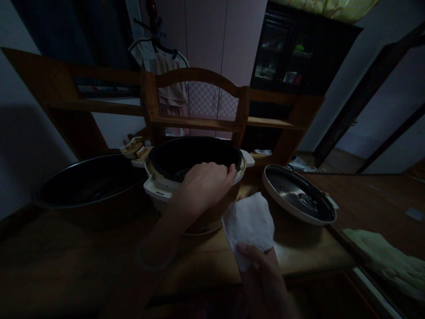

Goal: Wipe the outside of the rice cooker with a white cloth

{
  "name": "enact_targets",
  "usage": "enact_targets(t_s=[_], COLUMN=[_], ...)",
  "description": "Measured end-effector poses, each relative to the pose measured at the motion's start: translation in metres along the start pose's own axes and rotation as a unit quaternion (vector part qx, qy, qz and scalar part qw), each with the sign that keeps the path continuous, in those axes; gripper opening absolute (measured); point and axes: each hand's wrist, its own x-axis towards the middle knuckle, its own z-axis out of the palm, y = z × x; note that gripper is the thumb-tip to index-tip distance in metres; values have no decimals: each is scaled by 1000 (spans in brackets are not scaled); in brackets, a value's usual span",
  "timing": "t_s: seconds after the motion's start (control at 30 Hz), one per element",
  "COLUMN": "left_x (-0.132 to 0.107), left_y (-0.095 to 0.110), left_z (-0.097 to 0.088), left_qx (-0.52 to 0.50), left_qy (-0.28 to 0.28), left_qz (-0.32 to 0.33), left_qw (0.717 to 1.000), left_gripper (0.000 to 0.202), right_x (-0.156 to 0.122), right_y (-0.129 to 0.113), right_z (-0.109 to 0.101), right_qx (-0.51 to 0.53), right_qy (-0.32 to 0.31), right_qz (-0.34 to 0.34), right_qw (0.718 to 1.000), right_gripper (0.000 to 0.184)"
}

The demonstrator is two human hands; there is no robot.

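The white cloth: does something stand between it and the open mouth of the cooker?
Partly: the left hand lies over the near rim of the cooker, between its opening and the white cloth in the right hand. The lid to the right is clear of that path.

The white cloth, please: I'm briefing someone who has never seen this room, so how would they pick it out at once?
On the wooden table, find the white-handled cooker. In front of it to the right, the right hand holds the white cloth. Unlike the larger pale-green material at the right edge, it is white and held up.
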Motion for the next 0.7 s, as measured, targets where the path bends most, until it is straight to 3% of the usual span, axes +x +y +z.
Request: enact_targets(t_s=[0.33,0.57,0.7], left_x=[0,0,0], left_y=[0,0,0], left_z=[2,0,1], left_qx=[11,9,9], left_qy=[2,-2,1], left_qz=[0,-2,-2], left_qw=[1000,1000,1000], left_gripper=[41,40,41], right_x=[5,10,8], right_y=[4,5,3], right_z=[-10,-11,-5], right_qx=[-18,43,34], right_qy=[19,-15,-39], right_qz=[23,54,31], right_qw=[999,998,998], right_gripper=[70,71,75])
